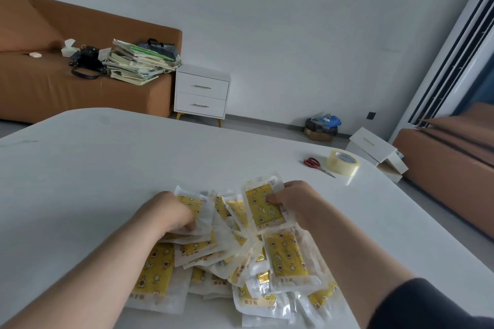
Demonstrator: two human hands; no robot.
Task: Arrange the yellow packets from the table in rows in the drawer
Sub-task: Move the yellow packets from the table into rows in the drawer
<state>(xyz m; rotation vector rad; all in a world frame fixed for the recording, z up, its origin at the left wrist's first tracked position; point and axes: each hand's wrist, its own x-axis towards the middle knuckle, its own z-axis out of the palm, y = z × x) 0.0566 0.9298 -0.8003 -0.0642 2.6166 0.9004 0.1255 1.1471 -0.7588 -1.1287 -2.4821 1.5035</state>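
Heap of flat yellow packets (287, 256), star-printed & sealed in clear plastic sleeves, lay loose & overlapping on the near part of the white counter (107, 168); top packet (263, 207) at the heap's far-right edge was raised & tilted, pinched betw. thumb & fingers of the right hand (294, 200); left hand (171, 211) sat on the heap's far-left side, knuckles up, fingers curled down round a couple of packets there; dark sleeve (427, 307) on the right arm. Further right on the counter, well apart from the heap: red-handled scissors (316, 164) just beside a roll of clear packing tape (343, 163). Beyond the counter: white 2-drawer nightstand (201, 92) w/ yellow legs, both drawers closed; brown sofa (40, 83) to its left w/ a stack of books (139, 64) & a black bag (87, 63); white box w/ a bar handle (371, 144) lay on the floor (267, 131) at right.
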